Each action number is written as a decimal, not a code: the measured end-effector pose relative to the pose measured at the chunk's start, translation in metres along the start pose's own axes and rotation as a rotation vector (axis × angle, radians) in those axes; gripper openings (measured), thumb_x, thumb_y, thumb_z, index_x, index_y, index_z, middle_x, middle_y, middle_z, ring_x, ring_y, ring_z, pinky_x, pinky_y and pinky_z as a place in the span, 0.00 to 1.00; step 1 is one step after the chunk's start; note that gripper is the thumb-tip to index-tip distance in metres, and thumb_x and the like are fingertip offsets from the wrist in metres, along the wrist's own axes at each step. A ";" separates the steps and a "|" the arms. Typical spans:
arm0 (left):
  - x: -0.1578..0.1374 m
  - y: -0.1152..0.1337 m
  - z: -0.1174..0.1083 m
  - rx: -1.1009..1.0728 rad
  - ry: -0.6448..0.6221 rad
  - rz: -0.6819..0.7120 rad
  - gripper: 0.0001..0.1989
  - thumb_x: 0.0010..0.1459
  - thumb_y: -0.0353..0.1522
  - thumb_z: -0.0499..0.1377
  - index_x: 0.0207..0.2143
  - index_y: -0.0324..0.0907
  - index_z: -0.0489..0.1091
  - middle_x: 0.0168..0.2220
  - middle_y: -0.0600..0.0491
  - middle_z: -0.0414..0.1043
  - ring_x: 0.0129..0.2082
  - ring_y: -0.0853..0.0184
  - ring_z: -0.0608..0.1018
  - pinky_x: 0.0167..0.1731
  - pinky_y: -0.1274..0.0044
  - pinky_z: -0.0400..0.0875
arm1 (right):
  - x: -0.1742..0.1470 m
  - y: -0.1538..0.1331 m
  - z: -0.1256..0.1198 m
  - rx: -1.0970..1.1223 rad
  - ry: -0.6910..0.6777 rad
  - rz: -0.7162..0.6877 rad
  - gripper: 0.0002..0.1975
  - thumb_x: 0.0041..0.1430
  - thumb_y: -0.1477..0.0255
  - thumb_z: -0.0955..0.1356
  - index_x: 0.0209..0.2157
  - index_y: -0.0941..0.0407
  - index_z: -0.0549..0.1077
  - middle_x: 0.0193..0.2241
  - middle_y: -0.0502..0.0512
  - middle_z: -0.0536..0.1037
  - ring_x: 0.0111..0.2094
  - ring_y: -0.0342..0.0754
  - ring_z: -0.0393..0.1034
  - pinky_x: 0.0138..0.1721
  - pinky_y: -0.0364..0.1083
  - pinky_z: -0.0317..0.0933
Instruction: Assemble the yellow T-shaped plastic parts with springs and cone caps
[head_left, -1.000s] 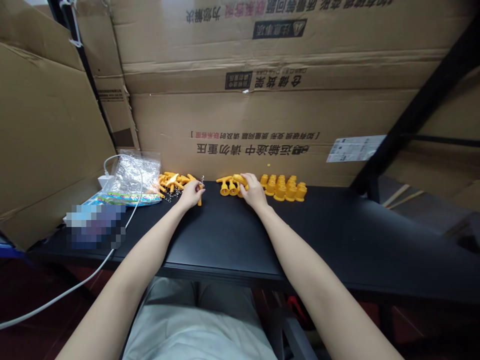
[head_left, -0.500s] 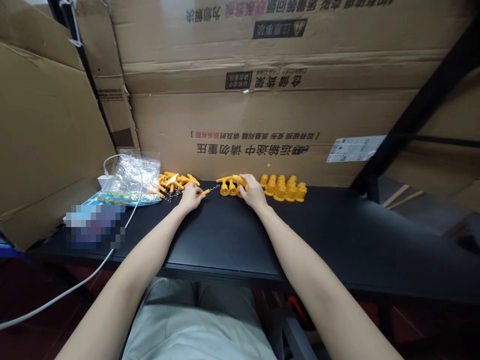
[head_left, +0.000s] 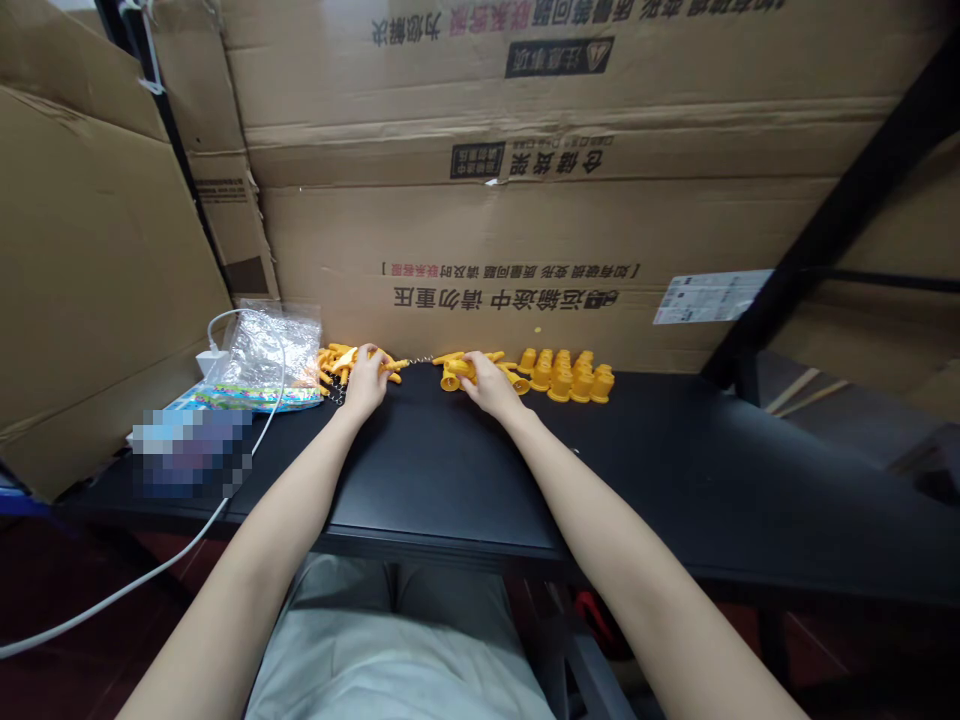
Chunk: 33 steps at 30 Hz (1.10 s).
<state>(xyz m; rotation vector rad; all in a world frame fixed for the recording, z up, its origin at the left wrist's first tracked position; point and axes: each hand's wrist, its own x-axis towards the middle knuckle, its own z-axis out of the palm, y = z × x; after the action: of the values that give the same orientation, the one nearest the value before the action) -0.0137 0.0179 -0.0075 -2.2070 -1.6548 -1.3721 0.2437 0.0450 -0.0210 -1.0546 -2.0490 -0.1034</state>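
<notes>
My left hand [head_left: 365, 384] is closed around a yellow corkscrew [head_left: 396, 366], its thin metal spiral pointing right toward my other hand. Beside and behind it lies a pile of yellow T-shaped corkscrew handles [head_left: 330, 358] with metal spirals. My right hand [head_left: 489, 386] has its fingers closed on a yellow corkscrew [head_left: 460, 369], partly hidden by the fingers. Around that hand stand yellow bell-shaped sleeves, one of them a sleeve [head_left: 449, 382] with its round opening toward me. Further right, several yellow sleeves [head_left: 561, 381] stand together in rows.
A clear plastic bag [head_left: 270, 345] lies at the left of the black tabletop [head_left: 450, 470], near a white cable [head_left: 271, 420] and a blurred-out object [head_left: 191, 452]. Cardboard [head_left: 480, 230] rises directly behind the things.
My left hand has moved left and slightly up with its corkscrew, closer to the pile. My right hand has shifted a little left, and a sleeve shows at its right.
</notes>
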 end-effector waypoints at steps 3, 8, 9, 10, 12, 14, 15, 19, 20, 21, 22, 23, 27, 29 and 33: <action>-0.001 -0.007 0.004 0.010 -0.020 0.019 0.09 0.52 0.21 0.55 0.35 0.40 0.68 0.52 0.45 0.60 0.48 0.62 0.73 0.51 0.69 0.70 | 0.001 -0.004 -0.002 -0.007 -0.096 -0.034 0.14 0.55 0.77 0.63 0.44 0.55 0.66 0.42 0.61 0.75 0.45 0.56 0.70 0.47 0.56 0.63; -0.002 -0.012 0.009 0.046 -0.074 -0.020 0.09 0.52 0.22 0.55 0.35 0.41 0.69 0.43 0.46 0.63 0.43 0.62 0.73 0.48 0.68 0.70 | 0.002 -0.010 -0.004 -0.073 -0.216 -0.093 0.14 0.54 0.79 0.63 0.42 0.57 0.69 0.44 0.62 0.74 0.46 0.55 0.69 0.47 0.55 0.62; -0.002 -0.012 0.009 0.049 -0.080 -0.019 0.09 0.52 0.22 0.56 0.35 0.41 0.69 0.42 0.47 0.63 0.43 0.62 0.73 0.48 0.68 0.70 | 0.002 -0.011 -0.004 -0.089 -0.232 -0.096 0.13 0.54 0.80 0.63 0.42 0.57 0.69 0.44 0.62 0.74 0.45 0.55 0.69 0.48 0.54 0.61; -0.002 -0.013 0.009 0.052 -0.083 -0.017 0.09 0.52 0.23 0.56 0.36 0.41 0.70 0.41 0.47 0.64 0.42 0.62 0.73 0.48 0.68 0.70 | 0.002 -0.012 -0.005 -0.106 -0.243 -0.095 0.13 0.54 0.79 0.63 0.42 0.58 0.70 0.44 0.63 0.74 0.45 0.55 0.69 0.47 0.54 0.61; -0.002 -0.013 0.009 0.056 -0.085 -0.012 0.09 0.52 0.23 0.56 0.36 0.41 0.70 0.41 0.48 0.64 0.41 0.62 0.73 0.47 0.68 0.70 | 0.002 -0.014 -0.005 -0.144 -0.245 -0.077 0.13 0.55 0.79 0.63 0.43 0.58 0.71 0.44 0.63 0.74 0.45 0.55 0.69 0.47 0.54 0.61; -0.002 -0.013 0.009 0.060 -0.090 -0.008 0.09 0.53 0.24 0.56 0.36 0.41 0.70 0.40 0.48 0.65 0.40 0.62 0.73 0.47 0.68 0.70 | 0.002 -0.016 -0.006 -0.174 -0.231 -0.048 0.13 0.56 0.78 0.63 0.44 0.58 0.71 0.45 0.63 0.74 0.45 0.55 0.69 0.47 0.54 0.62; -0.002 -0.013 0.009 0.061 -0.095 -0.007 0.08 0.53 0.24 0.56 0.36 0.41 0.70 0.40 0.48 0.65 0.41 0.62 0.73 0.47 0.69 0.70 | 0.002 -0.017 -0.006 -0.183 -0.225 -0.032 0.14 0.57 0.77 0.63 0.45 0.58 0.71 0.45 0.64 0.74 0.46 0.55 0.69 0.47 0.54 0.62; -0.002 -0.012 0.010 0.052 -0.103 0.001 0.08 0.53 0.25 0.56 0.36 0.40 0.71 0.41 0.47 0.65 0.43 0.62 0.73 0.49 0.69 0.69 | 0.002 -0.020 -0.007 -0.199 -0.233 -0.012 0.15 0.57 0.77 0.64 0.46 0.58 0.71 0.46 0.65 0.75 0.46 0.56 0.69 0.47 0.55 0.62; -0.002 -0.012 0.010 0.047 -0.101 0.003 0.08 0.53 0.25 0.56 0.36 0.40 0.71 0.42 0.47 0.65 0.44 0.62 0.72 0.49 0.69 0.69 | 0.002 -0.020 -0.007 -0.199 -0.237 -0.014 0.14 0.57 0.76 0.64 0.46 0.58 0.71 0.46 0.64 0.75 0.46 0.57 0.70 0.47 0.55 0.62; -0.002 -0.012 0.010 0.042 -0.098 0.006 0.08 0.53 0.25 0.57 0.36 0.41 0.71 0.42 0.47 0.65 0.44 0.62 0.72 0.50 0.69 0.69 | 0.002 -0.020 -0.008 -0.198 -0.238 -0.017 0.14 0.57 0.76 0.64 0.46 0.58 0.71 0.46 0.64 0.75 0.46 0.57 0.70 0.47 0.56 0.62; -0.002 -0.011 0.010 0.039 -0.096 0.009 0.08 0.52 0.25 0.57 0.36 0.41 0.71 0.43 0.47 0.66 0.45 0.62 0.72 0.50 0.68 0.69 | 0.002 -0.020 -0.008 -0.195 -0.238 -0.018 0.14 0.57 0.76 0.64 0.46 0.58 0.71 0.46 0.65 0.75 0.46 0.57 0.70 0.47 0.56 0.62; -0.002 -0.011 0.010 0.036 -0.094 0.012 0.09 0.52 0.25 0.57 0.37 0.42 0.71 0.43 0.47 0.66 0.45 0.62 0.73 0.50 0.68 0.69 | 0.002 -0.020 -0.007 -0.192 -0.236 -0.018 0.15 0.57 0.76 0.64 0.46 0.58 0.71 0.46 0.65 0.75 0.46 0.58 0.70 0.47 0.56 0.62; -0.003 -0.006 0.007 0.037 -0.112 0.017 0.09 0.53 0.26 0.58 0.38 0.40 0.72 0.44 0.46 0.69 0.45 0.63 0.74 0.50 0.69 0.69 | 0.002 -0.020 -0.006 -0.146 -0.221 -0.043 0.14 0.58 0.75 0.64 0.47 0.57 0.72 0.45 0.63 0.75 0.47 0.57 0.70 0.48 0.57 0.62; -0.003 -0.002 0.004 0.025 -0.150 0.033 0.09 0.54 0.28 0.57 0.39 0.40 0.72 0.43 0.46 0.72 0.44 0.63 0.75 0.49 0.70 0.69 | 0.002 -0.023 -0.005 -0.090 -0.213 -0.075 0.14 0.59 0.73 0.64 0.48 0.56 0.71 0.46 0.63 0.74 0.48 0.57 0.69 0.48 0.58 0.62; -0.003 0.006 -0.004 0.010 -0.236 0.061 0.11 0.56 0.30 0.56 0.42 0.42 0.73 0.41 0.48 0.76 0.43 0.62 0.77 0.48 0.71 0.69 | 0.002 -0.032 -0.004 0.031 -0.197 -0.118 0.16 0.62 0.71 0.63 0.51 0.55 0.70 0.47 0.62 0.71 0.47 0.55 0.69 0.49 0.56 0.64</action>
<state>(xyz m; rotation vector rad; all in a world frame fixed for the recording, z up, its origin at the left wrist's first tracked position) -0.0118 0.0111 -0.0050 -2.4732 -1.6410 -1.1233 0.2224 0.0241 -0.0079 -0.9567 -2.2833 -0.0284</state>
